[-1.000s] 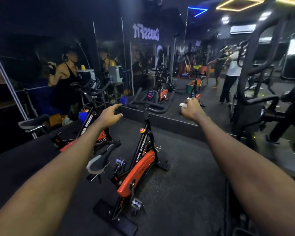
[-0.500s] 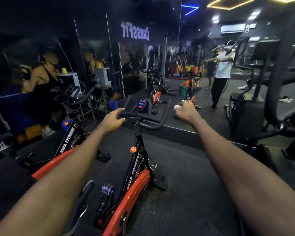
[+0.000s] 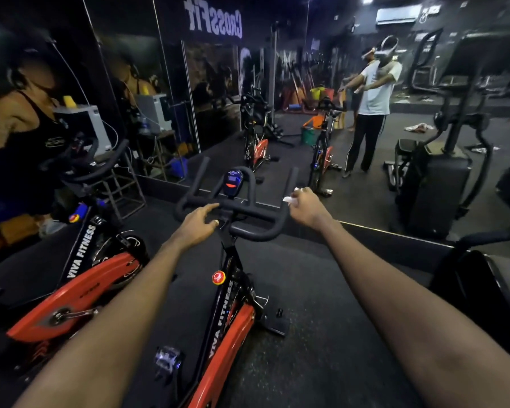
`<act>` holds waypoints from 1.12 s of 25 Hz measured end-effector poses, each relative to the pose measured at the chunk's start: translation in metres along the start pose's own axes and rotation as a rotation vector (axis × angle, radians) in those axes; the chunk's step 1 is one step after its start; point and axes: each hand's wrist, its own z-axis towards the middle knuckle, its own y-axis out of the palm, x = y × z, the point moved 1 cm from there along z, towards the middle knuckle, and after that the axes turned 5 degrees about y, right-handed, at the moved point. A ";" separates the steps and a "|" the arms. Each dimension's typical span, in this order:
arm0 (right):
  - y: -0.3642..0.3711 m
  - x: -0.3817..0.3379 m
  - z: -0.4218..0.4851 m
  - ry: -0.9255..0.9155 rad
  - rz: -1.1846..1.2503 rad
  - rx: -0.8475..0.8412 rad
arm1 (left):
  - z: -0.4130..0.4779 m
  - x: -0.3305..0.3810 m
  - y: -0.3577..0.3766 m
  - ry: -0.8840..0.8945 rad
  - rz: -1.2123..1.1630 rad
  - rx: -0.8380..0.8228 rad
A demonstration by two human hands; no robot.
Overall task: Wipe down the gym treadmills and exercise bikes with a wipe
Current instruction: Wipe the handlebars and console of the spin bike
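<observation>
Right hand [image 3: 306, 206] pinches a white wipe [image 3: 289, 199] beside the black handlebar [image 3: 248, 231]; left hand [image 3: 198, 224], fingers relaxed, touches it; second red spin bike [image 3: 80, 293] crowds lower left.

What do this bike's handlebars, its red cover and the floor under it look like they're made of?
Handlebars: matte black and thick, likely foam or rubber grip over metal tube.
Red cover: smooth with soft highlights, probably moulded plastic, possibly painted metal.
Floor: dark, grainy and speckled, looks like rubber gym matting.
</observation>
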 end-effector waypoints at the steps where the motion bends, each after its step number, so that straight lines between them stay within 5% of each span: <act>1: 0.009 -0.009 0.005 0.001 0.020 -0.020 | 0.018 -0.010 0.007 0.000 0.006 -0.011; 13: 0.165 0.021 0.026 -0.213 0.039 -0.065 | 0.111 -0.087 0.096 -0.036 -0.114 -0.125; 20: 0.201 0.032 0.026 -0.249 -0.073 0.048 | 0.121 -0.110 0.106 -0.149 -0.316 -0.012; 28: 0.201 0.019 0.015 -0.267 -0.210 -0.089 | 0.141 -0.110 0.103 -0.177 -0.637 -0.007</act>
